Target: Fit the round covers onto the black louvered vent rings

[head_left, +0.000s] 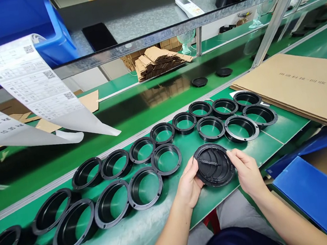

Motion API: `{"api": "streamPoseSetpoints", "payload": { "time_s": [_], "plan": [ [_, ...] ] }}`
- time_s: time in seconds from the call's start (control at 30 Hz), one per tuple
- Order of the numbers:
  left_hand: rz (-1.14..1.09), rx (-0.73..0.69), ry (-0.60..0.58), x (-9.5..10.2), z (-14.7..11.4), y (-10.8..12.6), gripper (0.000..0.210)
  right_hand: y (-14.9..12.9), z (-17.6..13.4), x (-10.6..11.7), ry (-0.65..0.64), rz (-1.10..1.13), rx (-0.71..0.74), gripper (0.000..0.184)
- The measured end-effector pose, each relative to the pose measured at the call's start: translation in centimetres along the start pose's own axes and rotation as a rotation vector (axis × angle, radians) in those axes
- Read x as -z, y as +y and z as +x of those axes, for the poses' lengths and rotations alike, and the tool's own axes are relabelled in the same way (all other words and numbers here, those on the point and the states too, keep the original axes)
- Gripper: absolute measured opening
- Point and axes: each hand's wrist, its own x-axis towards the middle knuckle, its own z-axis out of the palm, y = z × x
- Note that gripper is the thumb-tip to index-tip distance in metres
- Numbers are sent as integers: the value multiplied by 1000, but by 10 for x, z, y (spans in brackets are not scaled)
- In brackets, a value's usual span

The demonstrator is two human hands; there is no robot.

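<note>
Between my two hands is a round black plastic vent cover with curved slats and a thin bar across its face. My left hand grips its left rim, thumb on top and fingers underneath. At the opposite rim, my right hand pinches the edge with thumb and fingers. The cover is held just over the front edge of the green table, tilted toward me. Beyond it, two rows of black flanged rings stand on the table, the nearest a silvery-rimmed ring.
Flat cardboard sheets lie at the right, above a blue bin. Behind the table runs a green conveyor carrying black discs. The overhead shelf holds a remote control, a dark tablet and a blue crate. Label strips hang at left.
</note>
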Motion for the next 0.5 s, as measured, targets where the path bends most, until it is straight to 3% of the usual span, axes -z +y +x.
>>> {"api": "streamPoseSetpoints", "payload": {
  "time_s": [0.23,0.5],
  "plan": [
    [-34,121,-42,5,2,-4,56,0,0,-3,-23,-32,0,47],
    [-44,123,-31,4,1,-4,49,2,-1,-3,-30,-45,-20,46]
  ]
}}
